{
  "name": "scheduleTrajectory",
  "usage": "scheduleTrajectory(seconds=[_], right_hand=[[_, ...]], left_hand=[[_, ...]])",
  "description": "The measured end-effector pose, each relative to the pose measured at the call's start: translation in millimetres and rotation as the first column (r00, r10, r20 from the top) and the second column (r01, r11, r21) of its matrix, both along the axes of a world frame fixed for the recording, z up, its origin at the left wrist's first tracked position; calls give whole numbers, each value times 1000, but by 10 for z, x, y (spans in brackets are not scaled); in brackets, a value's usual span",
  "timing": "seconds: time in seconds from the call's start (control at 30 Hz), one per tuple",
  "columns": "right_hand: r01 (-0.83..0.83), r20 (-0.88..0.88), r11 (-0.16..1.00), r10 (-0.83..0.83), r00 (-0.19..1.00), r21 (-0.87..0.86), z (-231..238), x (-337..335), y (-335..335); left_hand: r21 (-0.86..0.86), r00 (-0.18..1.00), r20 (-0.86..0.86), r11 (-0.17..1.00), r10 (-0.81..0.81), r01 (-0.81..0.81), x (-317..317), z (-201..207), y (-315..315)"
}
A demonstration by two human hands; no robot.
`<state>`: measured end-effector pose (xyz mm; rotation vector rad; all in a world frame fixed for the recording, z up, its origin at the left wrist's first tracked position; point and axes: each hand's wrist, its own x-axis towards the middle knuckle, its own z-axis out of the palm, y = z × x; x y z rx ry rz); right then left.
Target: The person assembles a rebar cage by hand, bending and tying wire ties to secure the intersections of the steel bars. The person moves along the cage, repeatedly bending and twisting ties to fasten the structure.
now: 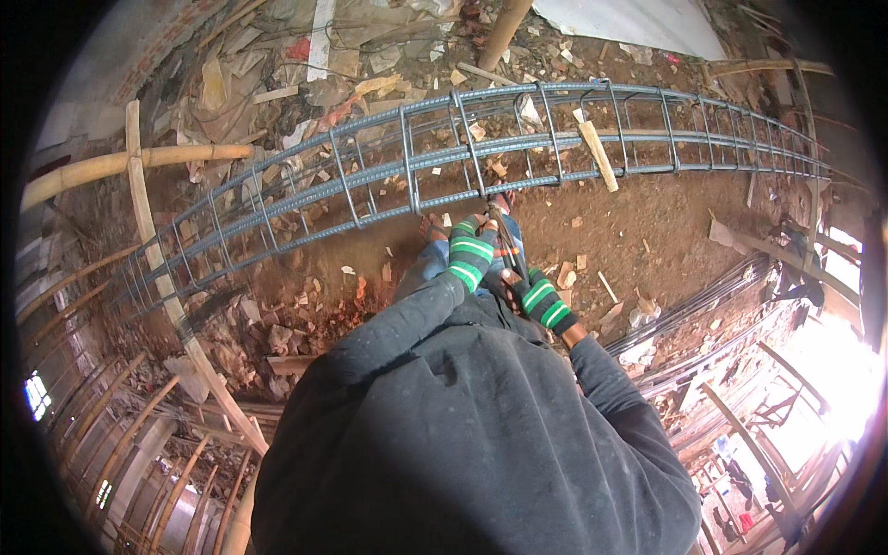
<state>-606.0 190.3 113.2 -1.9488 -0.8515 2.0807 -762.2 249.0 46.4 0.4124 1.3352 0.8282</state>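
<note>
A long cage of steel reinforcing bars, tied round with square stirrups, stretches across in front of me. My left hand, in a green glove with pale stripes, is closed close to the cage's near lower bar. My right hand, in a similar green and black glove, is closed lower down, near my body. Between the hands runs a dark, narrow, long thing, its upper end near the bar. My right fingers are wrapped round its lower part. Whether it is a tool or a bundle of wire I cannot tell. What my left fingers hold is hidden.
A short wooden stick lies across the cage. At left, a bamboo pole and an upright wooden strip stand by the cage's end. Loose bars lie at right. Rubble and scraps cover the dirt floor.
</note>
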Motion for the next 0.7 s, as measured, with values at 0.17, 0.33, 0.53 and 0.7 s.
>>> scheduleTrajectory(seconds=[0.17,0.33,0.53,0.7], right_hand=[[-270,353,951,204,913,149,139,144,-151],[-320,371,903,203,906,288,290,389,-211],[-501,526,770,258,811,395,476,490,23],[-498,522,685,199,830,531,456,445,296]], left_hand=[[-207,998,55,977,-39,49,125,-93,-72],[49,982,-46,981,-185,187,100,-52,-37],[313,963,-219,923,-158,223,-125,282,87],[221,987,-160,974,-12,48,-548,326,313]])
